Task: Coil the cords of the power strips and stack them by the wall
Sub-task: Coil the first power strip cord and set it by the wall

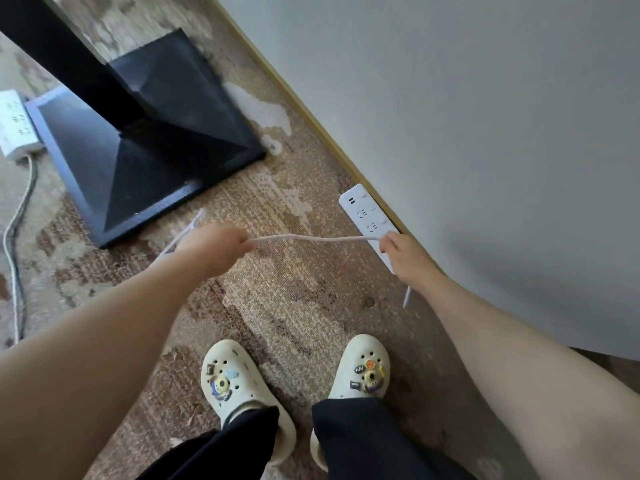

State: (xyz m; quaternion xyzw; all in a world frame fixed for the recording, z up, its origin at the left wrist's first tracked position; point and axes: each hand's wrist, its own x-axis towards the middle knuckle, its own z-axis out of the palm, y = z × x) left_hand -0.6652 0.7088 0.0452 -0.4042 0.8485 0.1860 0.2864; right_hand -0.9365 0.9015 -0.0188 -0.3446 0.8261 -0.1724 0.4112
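There is a single view, from a wide-angle camera worn on the person's head. It looks steeply down and slightly forward over both outstretched forearms to the carpeted floor [304, 306] and the person's own shoes [242, 379] near the bottom edge. The frame is tilted, so the wall [485, 116] and its baseboard run diagonally across the right side. Straight lines bow toward the edges.

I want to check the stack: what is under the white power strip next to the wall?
The white power strip lies on the carpet. Nothing shows under it. The right hand covers its near end.
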